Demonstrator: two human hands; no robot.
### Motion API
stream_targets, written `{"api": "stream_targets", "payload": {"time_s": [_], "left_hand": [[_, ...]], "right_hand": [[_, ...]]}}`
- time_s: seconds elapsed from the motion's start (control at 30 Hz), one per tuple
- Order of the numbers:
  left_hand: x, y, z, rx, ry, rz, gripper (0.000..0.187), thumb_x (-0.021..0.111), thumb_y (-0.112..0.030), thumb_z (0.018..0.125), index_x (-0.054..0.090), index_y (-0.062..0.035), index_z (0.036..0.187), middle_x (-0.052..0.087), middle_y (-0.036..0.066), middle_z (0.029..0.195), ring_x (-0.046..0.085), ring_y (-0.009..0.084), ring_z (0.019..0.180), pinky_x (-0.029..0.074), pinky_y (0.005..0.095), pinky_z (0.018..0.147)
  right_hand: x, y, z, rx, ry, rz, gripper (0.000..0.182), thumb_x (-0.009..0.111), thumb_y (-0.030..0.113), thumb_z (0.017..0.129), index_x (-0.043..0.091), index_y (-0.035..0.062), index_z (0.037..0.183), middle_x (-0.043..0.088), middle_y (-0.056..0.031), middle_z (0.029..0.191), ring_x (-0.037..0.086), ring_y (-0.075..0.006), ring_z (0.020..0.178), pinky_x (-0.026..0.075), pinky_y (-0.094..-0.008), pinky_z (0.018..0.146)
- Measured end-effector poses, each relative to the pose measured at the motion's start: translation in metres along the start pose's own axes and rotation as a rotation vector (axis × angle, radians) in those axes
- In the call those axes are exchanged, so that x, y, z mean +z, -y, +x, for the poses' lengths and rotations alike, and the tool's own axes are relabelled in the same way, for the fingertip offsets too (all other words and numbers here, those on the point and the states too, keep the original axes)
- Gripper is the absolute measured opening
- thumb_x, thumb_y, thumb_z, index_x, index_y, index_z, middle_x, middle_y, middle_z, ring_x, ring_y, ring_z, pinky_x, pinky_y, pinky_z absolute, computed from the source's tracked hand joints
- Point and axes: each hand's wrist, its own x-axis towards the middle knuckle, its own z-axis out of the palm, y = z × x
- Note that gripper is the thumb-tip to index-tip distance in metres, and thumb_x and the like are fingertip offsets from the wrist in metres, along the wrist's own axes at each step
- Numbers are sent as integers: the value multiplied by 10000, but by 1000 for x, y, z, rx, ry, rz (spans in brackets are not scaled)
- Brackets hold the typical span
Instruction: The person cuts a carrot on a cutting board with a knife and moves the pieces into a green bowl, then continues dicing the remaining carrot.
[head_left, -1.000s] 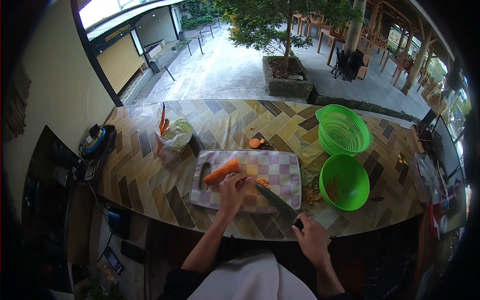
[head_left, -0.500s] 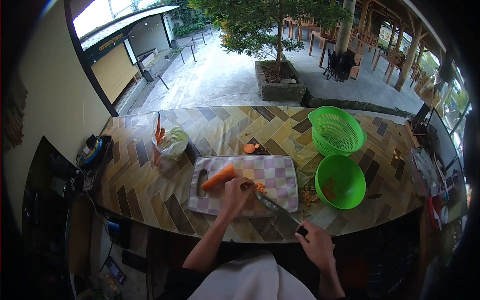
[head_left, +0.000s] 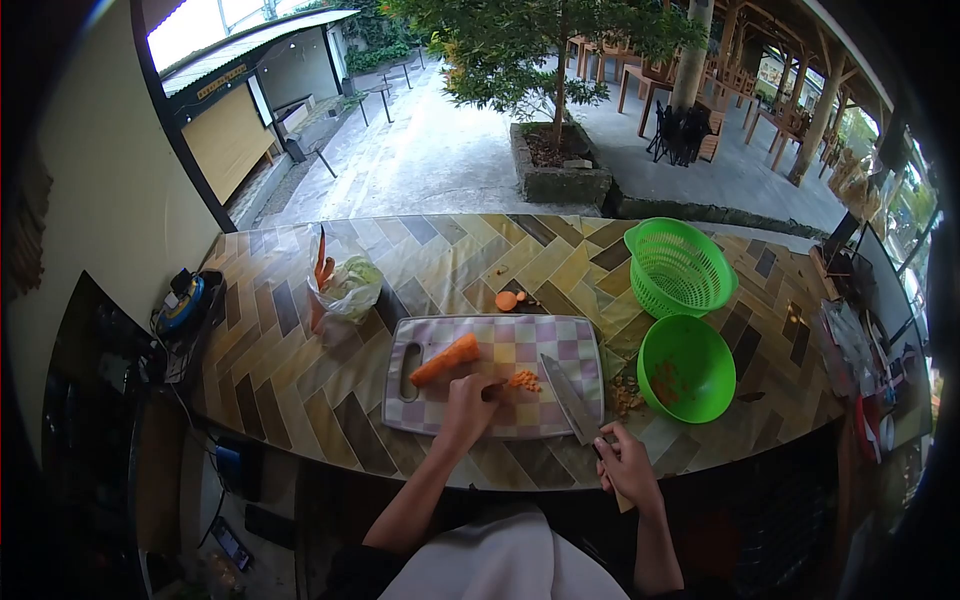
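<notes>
My left hand (head_left: 470, 408) is closed on the checkered cutting board (head_left: 450, 416), its fingers bunched over a carrot piece that they mostly hide. Right by those fingertips lies a small heap of diced carrot (head_left: 525, 380). A thick length of carrot (head_left: 445, 360) rests just behind this hand, near the board's handle slot. With my right hand (head_left: 627, 465) I grip a kitchen knife (head_left: 568, 395) by its handle. Its blade slants over the right part of the board, tip pointing away from me and apart from the diced carrot.
Right of the board stand a green bowl (head_left: 705, 365) with carrot bits inside and a green colander (head_left: 680, 265). Peel scraps (head_left: 626, 395) lie beside the bowl. Carrot ends (head_left: 507, 300) sit behind the board. A plastic bag (head_left: 350, 288) of vegetables is at the left.
The knife has swung away from my left fingers, its blade now steeper and farther right. My right hand has shifted slightly right. My left hand stays by the diced carrot.
</notes>
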Motion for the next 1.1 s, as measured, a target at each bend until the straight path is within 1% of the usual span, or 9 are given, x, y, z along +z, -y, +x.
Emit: {"api": "stream_targets", "payload": {"time_s": [0.1, 0.27, 0.47, 0.63, 0.73, 0.77, 0.83, 0.97, 1.1], "left_hand": [[4, -2, -1, -14, -28, 31, 276, 671, 28, 733, 742, 3, 998, 707, 207, 888, 703, 339, 855, 543, 364, 762], [11, -4, 2, 13, -94, 47, 220, 670, -7, 770, 747, -3, 975, 703, 212, 916, 691, 363, 859, 541, 374, 768], [13, -14, 7, -6, -77, 40, 200, 695, 12, 769, 741, 16, 963, 710, 208, 917, 705, 340, 865, 546, 357, 773], [19, -9, 8, 56, -136, -35, 192, 711, 35, 753, 743, 26, 942, 723, 190, 929, 715, 321, 854, 552, 350, 776], [20, -11, 8, 58, -144, -21, 191, 710, 50, 747, 747, 24, 933, 729, 180, 931, 719, 303, 855, 556, 344, 771], [20, -12, 8, 58, -141, -12, 192, 709, 56, 746, 749, 23, 931, 731, 177, 930, 721, 294, 856, 557, 341, 769], [20, -14, 9, 57, -142, -21, 191, 715, 53, 749, 750, 21, 934, 732, 174, 917, 721, 278, 829, 557, 332, 749], [29, -9, 12, 30, -146, -121, 182, 738, 30, 759, 753, 16, 940, 732, 161, 885, 708, 252, 750, 551, 314, 706], [28, -28, 20, 47, -105, -144, 177, 753, 8, 765, 756, 5, 942, 724, 154, 866, 691, 248, 711, 541, 310, 680]], "right_hand": [[1, -6, 5, -2, 49, 42, 231, 568, 180, 1010, 509, -9, 1130, 549, -46, 574, 509, -94, 416, 371, -270, 392], [4, -3, 6, 34, 76, 51, 244, 575, 194, 1009, 533, -13, 1130, 554, -38, 583, 504, -84, 415, 359, -262, 380], [19, -4, 10, 50, 131, 104, 244, 570, 209, 1013, 550, -6, 1127, 551, -30, 587, 492, -75, 409, 362, -249, 373], [31, -9, 10, 80, 155, 174, 204, 549, 215, 1024, 540, 21, 1088, 546, -27, 584, 489, -74, 401, 367, -244, 362], [28, -14, 13, 78, 209, 183, 218, 552, 213, 1024, 510, 37, 1145, 557, -42, 603, 508, -92, 403, 381, -242, 357], [27, -13, 12, 76, 210, 201, 201, 545, 211, 1027, 519, 35, 1121, 554, -37, 598, 500, -86, 401, 377, -243, 357], [26, -9, 9, 71, 213, 238, 180, 531, 206, 1033, 539, 30, 1072, 548, -25, 590, 483, -75, 397, 367, -245, 357], [22, -8, 6, 77, 206, 256, 178, 533, 205, 1033, 537, 29, 1062, 550, -31, 592, 484, -78, 399, 372, -243, 360], [9, 1, -2, 71, 183, 272, 179, 538, 201, 1030, 536, 26, 1068, 549, -35, 595, 485, -83, 401, 376, -244, 367]]}}
